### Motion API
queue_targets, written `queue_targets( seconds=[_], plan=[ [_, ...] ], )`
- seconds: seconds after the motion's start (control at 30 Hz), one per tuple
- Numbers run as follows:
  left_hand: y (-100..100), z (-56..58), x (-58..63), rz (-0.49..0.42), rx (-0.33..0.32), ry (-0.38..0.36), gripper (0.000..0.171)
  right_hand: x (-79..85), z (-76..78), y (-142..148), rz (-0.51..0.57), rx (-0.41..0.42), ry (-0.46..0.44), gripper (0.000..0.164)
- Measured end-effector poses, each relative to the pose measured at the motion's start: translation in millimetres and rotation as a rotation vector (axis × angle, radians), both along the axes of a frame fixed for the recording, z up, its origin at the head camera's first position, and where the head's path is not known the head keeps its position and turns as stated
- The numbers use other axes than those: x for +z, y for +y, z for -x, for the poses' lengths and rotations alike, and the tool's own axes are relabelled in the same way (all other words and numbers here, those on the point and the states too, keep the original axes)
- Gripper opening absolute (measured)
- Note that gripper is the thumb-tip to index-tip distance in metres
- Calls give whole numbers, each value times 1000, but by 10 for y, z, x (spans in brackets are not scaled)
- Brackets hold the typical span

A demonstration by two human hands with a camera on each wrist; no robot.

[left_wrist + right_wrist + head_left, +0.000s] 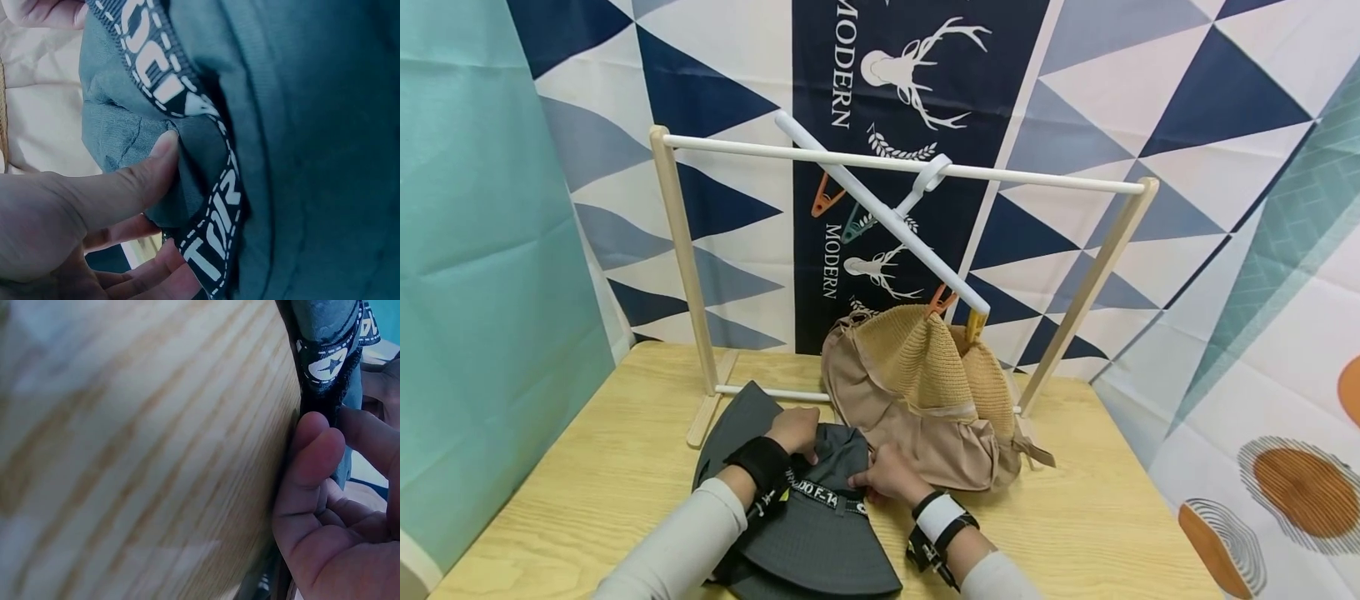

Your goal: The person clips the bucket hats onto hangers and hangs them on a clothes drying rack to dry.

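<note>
A dark grey bucket hat (820, 542) with a lettered black-and-white band lies on the table, its wide brim toward me. My left hand (795, 429) grips the crown; in the left wrist view its thumb (134, 187) presses the cloth beside the band, with the other fingers curled beneath. On the right side of the crown, my right hand (891, 473) pinches the hat's edge near the band, as the right wrist view shows with the fingers (312, 456). A beige hat (917, 425) with a woven lining hangs just beyond my right hand, its lower part near the tabletop.
A wooden rack (685, 275) with a white top bar (737, 148) stands at the back of the table (1075, 517). On the bar hangs a white hanger (880, 208), slanting down right. Orange (942, 300) and yellow (976, 325) clips hold the beige hat; another orange clip (825, 200) and a green clip (854, 227) hang farther left.
</note>
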State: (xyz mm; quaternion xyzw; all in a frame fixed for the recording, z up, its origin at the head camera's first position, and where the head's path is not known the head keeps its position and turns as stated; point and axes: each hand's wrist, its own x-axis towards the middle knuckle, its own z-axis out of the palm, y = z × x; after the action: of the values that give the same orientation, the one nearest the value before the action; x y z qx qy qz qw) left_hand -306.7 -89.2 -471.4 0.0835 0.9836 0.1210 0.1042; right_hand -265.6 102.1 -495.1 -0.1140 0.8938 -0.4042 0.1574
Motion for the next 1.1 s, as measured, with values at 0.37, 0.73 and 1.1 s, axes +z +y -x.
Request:
queue_targets(
  seconds=[0.37, 0.73, 1.1],
  plan=[
    [-5, -24, -14, -19, -7, 11, 49, 1, -18, -12, 4, -25, 3, 37],
    [-24, -3, 7, -34, -18, 14, 51, 5, 10, -43, -5, -66, 22, 47],
    [-66, -54, -21, -65, -28, -8, 61, -4, -26, -126, 66, -170, 79, 45]
  ],
)
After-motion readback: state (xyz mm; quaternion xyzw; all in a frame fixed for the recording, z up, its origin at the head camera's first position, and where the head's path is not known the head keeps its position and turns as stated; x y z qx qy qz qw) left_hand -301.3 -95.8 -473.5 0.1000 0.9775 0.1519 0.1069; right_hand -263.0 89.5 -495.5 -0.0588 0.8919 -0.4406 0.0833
